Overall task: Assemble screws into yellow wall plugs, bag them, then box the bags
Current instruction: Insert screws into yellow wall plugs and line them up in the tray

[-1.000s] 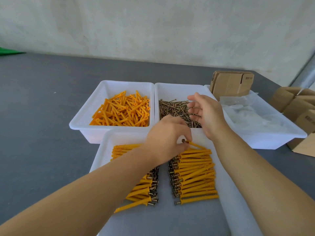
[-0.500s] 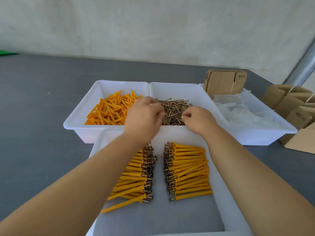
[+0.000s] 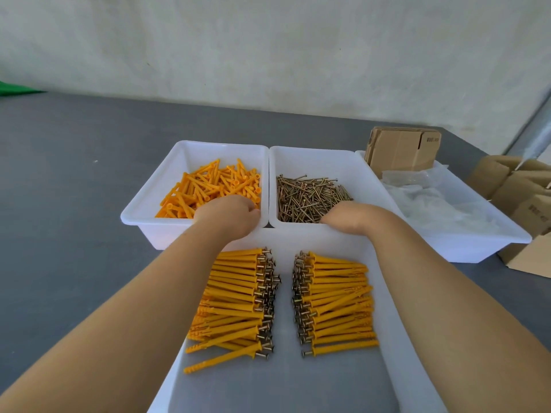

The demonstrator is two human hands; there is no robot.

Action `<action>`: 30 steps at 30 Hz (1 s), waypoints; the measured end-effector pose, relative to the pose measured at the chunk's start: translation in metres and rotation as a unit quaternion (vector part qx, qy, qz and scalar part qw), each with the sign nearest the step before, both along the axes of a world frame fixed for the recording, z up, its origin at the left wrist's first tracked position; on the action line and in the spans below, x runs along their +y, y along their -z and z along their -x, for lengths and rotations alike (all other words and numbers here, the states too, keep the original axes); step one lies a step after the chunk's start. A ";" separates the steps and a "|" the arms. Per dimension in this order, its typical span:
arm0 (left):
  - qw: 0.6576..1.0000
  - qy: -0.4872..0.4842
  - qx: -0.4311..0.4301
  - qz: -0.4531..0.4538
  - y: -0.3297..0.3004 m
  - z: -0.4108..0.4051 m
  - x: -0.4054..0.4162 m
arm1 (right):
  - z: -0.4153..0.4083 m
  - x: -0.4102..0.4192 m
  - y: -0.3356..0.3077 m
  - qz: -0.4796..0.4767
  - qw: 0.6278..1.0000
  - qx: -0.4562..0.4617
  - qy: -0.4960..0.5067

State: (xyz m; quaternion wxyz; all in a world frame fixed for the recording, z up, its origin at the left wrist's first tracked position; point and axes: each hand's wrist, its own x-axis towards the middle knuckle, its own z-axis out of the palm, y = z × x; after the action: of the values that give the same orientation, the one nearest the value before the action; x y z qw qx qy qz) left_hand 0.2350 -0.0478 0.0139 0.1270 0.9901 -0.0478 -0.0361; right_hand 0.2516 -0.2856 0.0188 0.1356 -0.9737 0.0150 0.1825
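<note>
Loose yellow wall plugs (image 3: 208,186) fill the left white bin (image 3: 149,204). The middle white bin (image 3: 313,156) holds a heap of brass screws (image 3: 304,195). My left hand (image 3: 229,213) is down in the plug bin's near right corner, with its fingers curled into the plugs. My right hand (image 3: 348,216) reaches over the near rim of the screw bin, and its fingertips are hidden among the screws. In the near white tray (image 3: 390,293) lie two piles of assembled plugs with screws, a left pile (image 3: 235,296) and a right pile (image 3: 337,302), with the screw heads facing the middle.
A third white bin (image 3: 477,242) at the right holds clear plastic bags (image 3: 432,204) and flat cardboard blanks (image 3: 399,150). Folded cardboard boxes (image 3: 521,189) stand at the table's right edge. The grey table (image 3: 74,204) runs left, with a wall behind it.
My left hand left the assembled piles and moved forward into the plug bin. My right hand dropped from above the screws to the near part of the screw bin.
</note>
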 end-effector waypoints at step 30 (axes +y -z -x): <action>0.838 0.085 -0.333 0.425 -0.021 0.039 -0.019 | 0.037 0.025 -0.008 -0.438 0.800 -0.402 0.074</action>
State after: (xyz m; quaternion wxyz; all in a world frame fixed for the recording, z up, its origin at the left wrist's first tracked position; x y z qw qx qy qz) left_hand 0.1958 -0.0668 0.0351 0.5078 0.7836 -0.1816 0.3085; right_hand 0.2145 -0.2603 0.0266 0.5549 -0.7922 -0.0502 -0.2489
